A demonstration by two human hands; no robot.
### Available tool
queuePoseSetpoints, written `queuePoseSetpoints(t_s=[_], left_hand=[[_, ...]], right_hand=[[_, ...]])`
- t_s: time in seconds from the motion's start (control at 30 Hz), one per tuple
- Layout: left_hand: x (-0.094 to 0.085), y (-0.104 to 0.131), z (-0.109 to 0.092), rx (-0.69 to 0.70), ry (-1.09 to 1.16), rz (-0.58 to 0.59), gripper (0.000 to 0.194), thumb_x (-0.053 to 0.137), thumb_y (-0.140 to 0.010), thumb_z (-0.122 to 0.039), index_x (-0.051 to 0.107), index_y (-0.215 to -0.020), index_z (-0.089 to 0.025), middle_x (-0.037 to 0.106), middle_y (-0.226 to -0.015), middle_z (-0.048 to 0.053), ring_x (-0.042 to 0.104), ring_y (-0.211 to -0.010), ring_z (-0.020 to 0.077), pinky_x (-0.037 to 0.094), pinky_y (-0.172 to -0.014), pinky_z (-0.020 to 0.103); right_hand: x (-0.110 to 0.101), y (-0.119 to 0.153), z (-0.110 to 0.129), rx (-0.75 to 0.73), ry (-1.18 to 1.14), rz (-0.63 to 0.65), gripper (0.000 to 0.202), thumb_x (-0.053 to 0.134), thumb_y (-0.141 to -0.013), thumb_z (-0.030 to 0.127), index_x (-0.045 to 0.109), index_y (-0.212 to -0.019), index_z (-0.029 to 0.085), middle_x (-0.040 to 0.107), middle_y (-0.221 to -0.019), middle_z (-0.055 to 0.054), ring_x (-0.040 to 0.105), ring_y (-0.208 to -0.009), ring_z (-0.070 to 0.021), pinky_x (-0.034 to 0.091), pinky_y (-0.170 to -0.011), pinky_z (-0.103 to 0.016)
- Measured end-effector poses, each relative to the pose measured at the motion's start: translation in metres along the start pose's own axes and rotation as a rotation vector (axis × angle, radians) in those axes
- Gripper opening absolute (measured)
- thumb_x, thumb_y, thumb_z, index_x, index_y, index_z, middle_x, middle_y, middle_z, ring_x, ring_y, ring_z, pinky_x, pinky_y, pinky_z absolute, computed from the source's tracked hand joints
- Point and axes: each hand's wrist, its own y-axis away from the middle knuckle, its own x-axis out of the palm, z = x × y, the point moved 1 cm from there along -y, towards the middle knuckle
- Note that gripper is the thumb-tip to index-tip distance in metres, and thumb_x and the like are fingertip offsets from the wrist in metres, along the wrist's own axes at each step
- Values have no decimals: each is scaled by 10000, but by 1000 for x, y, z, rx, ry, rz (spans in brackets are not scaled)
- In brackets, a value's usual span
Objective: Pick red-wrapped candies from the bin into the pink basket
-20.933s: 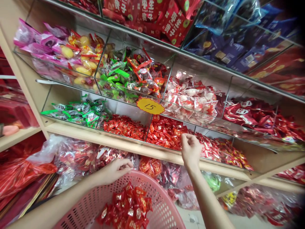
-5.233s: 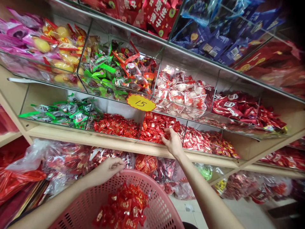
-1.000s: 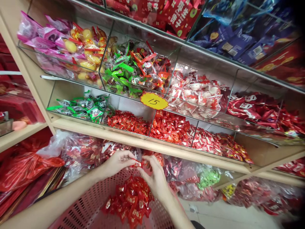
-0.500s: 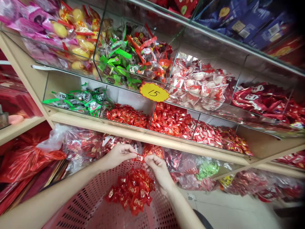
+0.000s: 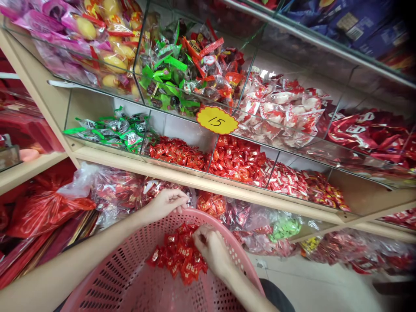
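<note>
A pink perforated plastic basket (image 5: 123, 264) stands in front of me, with a pile of red-wrapped candies (image 5: 182, 255) against its far inner wall. Above the far rim is my left hand (image 5: 169, 203), thumb and fingers drawn together, and no candy shows in it. Inside the basket, my right hand (image 5: 211, 249) is at the right side of the pile, its fingers curled by the candies. Whatever those fingertips pinch, if anything, is hidden.
A wooden shelf (image 5: 208, 182) with clear dividers crosses ahead, holding loose red candies (image 5: 237, 162) and green-wrapped sweets (image 5: 120, 130). A yellow price tag (image 5: 217, 120) reads 15. Bagged sweets (image 5: 282, 227) lie underneath. A red plastic bag (image 5: 48, 216) is at the left.
Both hands were holding one red candy between them above the basket rim. They have parted: my right hand has dropped to the pile, while my left stays near the rim.
</note>
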Motion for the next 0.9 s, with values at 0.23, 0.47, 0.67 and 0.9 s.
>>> queuePoseSetpoints(t_s=[0.23, 0.47, 0.67, 0.9], left_hand=[[0, 1, 0, -7, -22, 5, 277, 505, -824, -381, 587, -819, -116, 618, -711, 29, 565, -609, 112, 459, -590, 245], [0, 0, 1, -6, -2, 6, 292, 503, -818, -400, 582, -816, -119, 611, -704, 25, 561, -593, 111, 460, -568, 242], [0, -1, 5, -14, -42, 17, 315, 488, -821, -417, 587, -854, -120, 631, -723, 35, 574, -596, 117, 452, -560, 239], [0, -5, 8, -46, -9, 5, 321, 502, -796, -442, 575, -833, -131, 625, -730, 20, 572, -600, 111, 458, -566, 236]], right_hand=[[11, -5, 7, -149, 503, 94, 142, 454, -822, 129, 564, -749, 182, 612, -792, -49, 567, -779, -182, 400, -703, -262], [-2, -13, 10, -181, 543, 23, 146, 520, -840, 279, 578, -744, 185, 612, -754, -43, 569, -716, -178, 394, -627, -252], [-108, -69, 23, -116, 433, -433, 367, 376, -898, 403, 555, -666, 182, 581, -642, -29, 526, -616, -143, 362, -608, -240], [-160, -131, -7, 375, 493, -526, 365, 512, -742, 524, 615, -714, 175, 633, -724, -102, 577, -697, -209, 338, -578, -268]])
